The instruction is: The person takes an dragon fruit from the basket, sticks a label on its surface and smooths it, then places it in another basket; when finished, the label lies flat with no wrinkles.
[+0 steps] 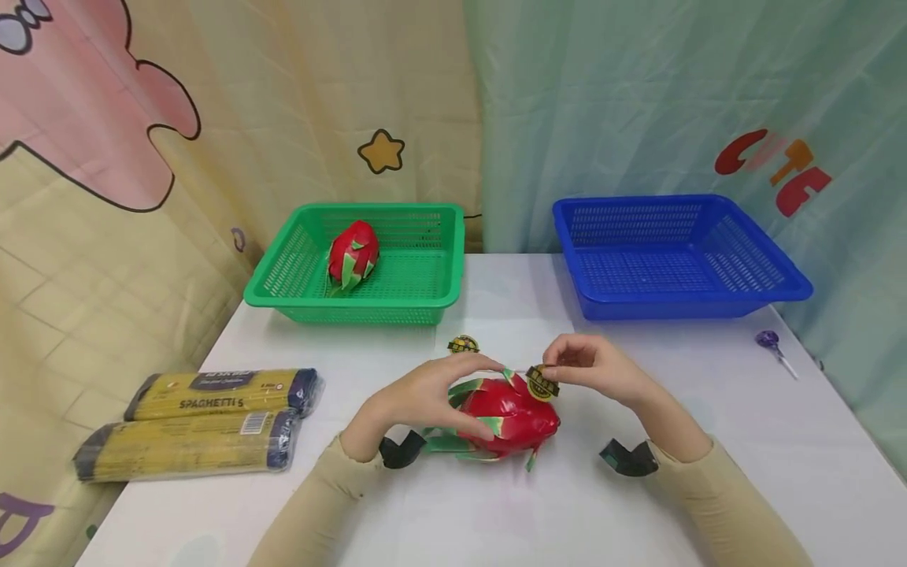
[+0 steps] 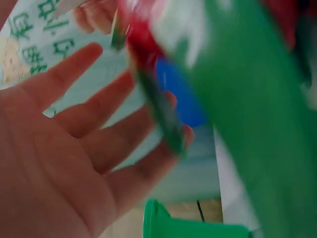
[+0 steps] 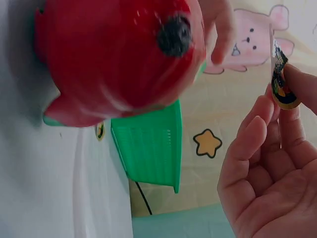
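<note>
A red dragon fruit [image 1: 506,417] with green leaf tips lies on its side on the white table. My left hand [image 1: 432,398] spans it from the left, thumb on the near side. In the left wrist view, the fingers [image 2: 106,111] are spread and nearly straight, some tips at a green leaf [image 2: 166,116]. My right hand [image 1: 598,366] pinches a round black-and-gold sticker [image 1: 542,383] between thumb and finger, above the fruit's right end. From the right wrist, the sticker [image 3: 282,82] appears nearly edge-on, apart from the fruit [image 3: 119,59]. A similar round sticker [image 1: 464,344] lies behind the fruit.
At the back left, a green basket [image 1: 354,313] holds another dragon fruit [image 1: 353,253]. A blue basket [image 1: 697,307] stands at the back right. Two spaghetti packs [image 1: 220,394] lie at left. A purple lollipop [image 1: 768,339] lies near the right edge. Curtains surround the table.
</note>
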Motion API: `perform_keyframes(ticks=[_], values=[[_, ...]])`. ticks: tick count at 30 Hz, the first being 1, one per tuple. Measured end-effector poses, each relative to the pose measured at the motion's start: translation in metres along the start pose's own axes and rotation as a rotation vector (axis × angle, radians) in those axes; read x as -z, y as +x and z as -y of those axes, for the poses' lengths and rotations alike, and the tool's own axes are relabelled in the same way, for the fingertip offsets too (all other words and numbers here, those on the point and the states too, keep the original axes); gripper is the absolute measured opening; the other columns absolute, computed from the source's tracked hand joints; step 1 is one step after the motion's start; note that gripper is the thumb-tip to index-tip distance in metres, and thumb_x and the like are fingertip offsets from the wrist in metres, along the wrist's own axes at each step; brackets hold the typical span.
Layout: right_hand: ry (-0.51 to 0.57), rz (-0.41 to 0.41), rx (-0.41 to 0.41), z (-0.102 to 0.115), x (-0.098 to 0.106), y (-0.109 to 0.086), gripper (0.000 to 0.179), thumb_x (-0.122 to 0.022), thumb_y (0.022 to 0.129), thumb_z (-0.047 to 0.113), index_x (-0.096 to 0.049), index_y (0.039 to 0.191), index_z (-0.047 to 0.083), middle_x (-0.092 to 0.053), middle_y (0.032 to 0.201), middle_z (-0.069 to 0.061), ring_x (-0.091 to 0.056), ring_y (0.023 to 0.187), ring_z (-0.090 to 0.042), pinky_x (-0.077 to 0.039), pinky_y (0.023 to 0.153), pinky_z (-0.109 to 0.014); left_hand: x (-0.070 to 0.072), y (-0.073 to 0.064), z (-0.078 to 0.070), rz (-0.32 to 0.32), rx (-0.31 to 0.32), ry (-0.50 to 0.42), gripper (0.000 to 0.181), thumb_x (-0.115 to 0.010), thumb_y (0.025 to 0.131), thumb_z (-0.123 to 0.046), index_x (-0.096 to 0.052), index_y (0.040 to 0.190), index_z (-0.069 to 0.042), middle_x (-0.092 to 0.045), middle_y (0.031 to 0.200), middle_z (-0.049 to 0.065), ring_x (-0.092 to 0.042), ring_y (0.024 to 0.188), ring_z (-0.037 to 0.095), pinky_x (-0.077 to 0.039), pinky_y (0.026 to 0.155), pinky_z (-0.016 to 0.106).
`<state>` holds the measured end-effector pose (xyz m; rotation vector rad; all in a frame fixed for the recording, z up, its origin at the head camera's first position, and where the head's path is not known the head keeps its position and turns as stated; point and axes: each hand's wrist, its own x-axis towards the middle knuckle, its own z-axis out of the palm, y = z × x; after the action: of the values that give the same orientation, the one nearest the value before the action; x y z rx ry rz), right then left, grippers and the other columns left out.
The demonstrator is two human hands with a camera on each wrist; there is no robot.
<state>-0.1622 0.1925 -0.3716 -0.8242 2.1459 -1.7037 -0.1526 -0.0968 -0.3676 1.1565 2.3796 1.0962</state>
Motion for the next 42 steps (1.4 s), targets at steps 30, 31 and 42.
perform_keyframes(ticks=[30, 31, 42], values=[[-0.281, -0.128, 0.172, -0.017, -0.049, -0.002, 0.024, -0.081, 0.073, 0.011, -0.062, 0.087, 0.018, -0.051, 0.069, 0.005, -0.045, 0.059, -0.009, -0.039, 0.052, -0.023, -0.020, 0.013, 0.020, 0.050, 0.037, -0.240, 0.072, -0.074, 0.081, -0.034, -0.037, 0.143, -0.029, -0.047, 0.133, -0.010, -0.049, 0.115, 0.010, -0.047, 0.089, 0.029], [-0.303, -0.146, 0.146, -0.017, -0.050, -0.002, 0.028, -0.082, 0.072, 0.015, -0.060, 0.090, 0.017, -0.051, 0.072, 0.005, -0.046, 0.063, -0.010, -0.040, 0.055, -0.024, -0.020, 0.013, 0.020, 0.050, 0.024, -0.229, 0.072, -0.074, 0.081, -0.034, -0.037, 0.143, -0.028, -0.048, 0.132, -0.009, -0.049, 0.115, 0.010, -0.048, 0.088, 0.029], [-0.119, -0.080, -0.242, -0.033, -0.067, -0.002, 0.058, -0.064, 0.088, 0.032, -0.040, 0.138, 0.016, -0.056, 0.117, -0.008, -0.055, 0.101, -0.021, -0.047, 0.083, -0.036, -0.045, 0.020, 0.011, -0.159, -0.015, 0.121, 0.068, -0.068, 0.077, -0.052, -0.041, 0.132, -0.021, -0.055, 0.111, -0.010, -0.052, 0.095, 0.005, -0.048, 0.073, 0.021]])
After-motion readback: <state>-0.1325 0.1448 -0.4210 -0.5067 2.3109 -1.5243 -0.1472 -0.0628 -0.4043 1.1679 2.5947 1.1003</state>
